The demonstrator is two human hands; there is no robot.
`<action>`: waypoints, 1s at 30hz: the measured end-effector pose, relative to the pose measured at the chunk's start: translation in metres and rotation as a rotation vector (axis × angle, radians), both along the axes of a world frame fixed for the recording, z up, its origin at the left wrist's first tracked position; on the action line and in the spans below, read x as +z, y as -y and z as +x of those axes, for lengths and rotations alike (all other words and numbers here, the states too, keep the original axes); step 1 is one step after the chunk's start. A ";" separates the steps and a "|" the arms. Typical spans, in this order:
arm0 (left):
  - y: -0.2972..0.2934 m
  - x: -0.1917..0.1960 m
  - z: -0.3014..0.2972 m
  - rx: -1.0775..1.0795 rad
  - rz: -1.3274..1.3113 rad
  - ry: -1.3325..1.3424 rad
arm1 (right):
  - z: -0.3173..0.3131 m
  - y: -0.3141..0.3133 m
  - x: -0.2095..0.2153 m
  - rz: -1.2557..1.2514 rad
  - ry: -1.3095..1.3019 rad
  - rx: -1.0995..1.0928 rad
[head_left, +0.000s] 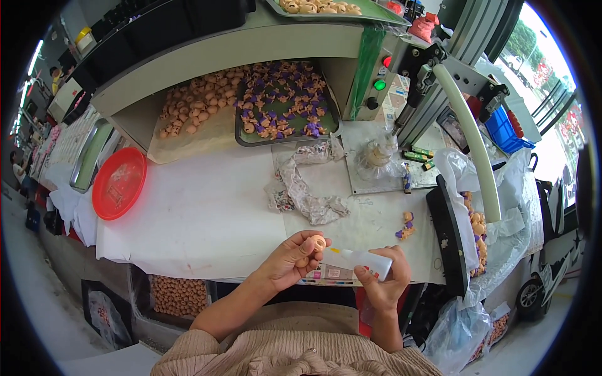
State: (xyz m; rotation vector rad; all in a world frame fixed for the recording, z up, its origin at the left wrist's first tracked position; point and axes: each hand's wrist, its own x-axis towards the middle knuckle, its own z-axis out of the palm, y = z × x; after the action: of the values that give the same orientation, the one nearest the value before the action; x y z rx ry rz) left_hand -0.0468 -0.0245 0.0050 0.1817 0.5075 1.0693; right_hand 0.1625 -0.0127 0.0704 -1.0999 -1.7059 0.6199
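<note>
My left hand (285,263) pinches a small skin-toned doll head (319,243) above the table's front edge. A second round piece (302,261) shows lower down among its fingers. My right hand (389,276) is closed around a white squeeze bottle (367,261), which lies tilted with its narrow yellow-tipped nozzle toward the doll head. A small gap separates the nozzle from the head. Beyond my right hand, a little doll body (405,233) in purple and skin tone lies on the table. A crumpled patterned cloth (301,188) rests ahead of my hands.
Under the shelf are a pile of doll heads (204,100) and a dark tray (241,139) of purple-clad doll bodies. A red plastic basin (119,183) sits at the left. At the right stand a lever press (407,116) with a long pale handle (470,138) and a black bin (446,235).
</note>
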 end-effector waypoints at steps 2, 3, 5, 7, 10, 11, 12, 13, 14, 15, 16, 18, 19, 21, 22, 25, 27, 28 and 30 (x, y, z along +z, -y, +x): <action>0.001 -0.001 -0.001 -0.009 -0.010 0.016 | 0.001 -0.002 -0.007 -0.011 -0.040 -0.053; 0.001 0.000 -0.001 -0.014 -0.007 0.014 | 0.000 -0.006 -0.011 -0.009 -0.041 -0.059; 0.001 0.000 0.000 -0.021 -0.042 0.053 | -0.008 -0.017 -0.022 -0.055 -0.062 -0.120; 0.003 0.000 0.002 -0.021 -0.035 0.070 | -0.016 -0.029 -0.033 -0.079 -0.022 -0.123; 0.005 0.003 0.008 -0.008 -0.035 0.094 | -0.024 -0.045 -0.048 -0.042 0.046 -0.123; 0.006 0.004 0.010 0.012 -0.045 0.102 | -0.025 -0.049 -0.051 0.016 0.077 -0.113; 0.006 0.003 0.014 -0.015 -0.043 0.103 | -0.023 -0.053 -0.052 0.018 0.080 -0.140; 0.006 0.003 0.017 0.004 -0.032 0.104 | -0.021 -0.056 -0.053 0.012 0.146 -0.127; 0.005 0.003 0.021 0.021 -0.021 0.106 | -0.017 -0.058 -0.052 0.005 0.214 -0.115; 0.006 0.003 0.023 0.002 -0.023 0.109 | -0.015 -0.057 -0.052 -0.033 0.190 -0.090; 0.006 0.004 0.024 0.014 -0.029 0.109 | -0.008 -0.058 -0.047 -0.036 0.194 -0.109; 0.004 0.005 0.026 0.016 -0.038 0.113 | 0.003 -0.061 -0.034 0.161 0.204 -0.129; 0.003 0.006 0.027 0.019 -0.043 0.107 | 0.015 -0.063 -0.032 0.158 0.210 -0.141; 0.003 0.006 0.026 0.028 -0.052 0.104 | 0.052 -0.065 -0.027 0.213 0.361 -0.284; 0.002 0.004 0.025 0.031 -0.050 0.109 | 0.068 -0.064 -0.022 0.120 0.396 -0.336; -0.001 0.004 0.027 0.020 -0.052 0.103 | 0.101 -0.061 -0.010 0.005 0.452 -0.367; -0.004 0.005 0.030 0.007 -0.053 0.086 | 0.107 -0.065 -0.008 0.012 0.472 -0.310; -0.005 0.006 0.034 -0.015 -0.050 0.094 | 0.108 -0.068 -0.010 0.011 0.473 -0.310; -0.006 0.007 0.038 -0.034 -0.047 0.100 | 0.109 -0.072 -0.016 -0.047 0.555 -0.164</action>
State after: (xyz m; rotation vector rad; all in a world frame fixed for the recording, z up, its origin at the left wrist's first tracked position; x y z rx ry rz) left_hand -0.0087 -0.0184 0.0121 0.0947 0.4380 1.0268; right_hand 0.2710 0.0591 0.0547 -1.5277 -2.0405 0.2606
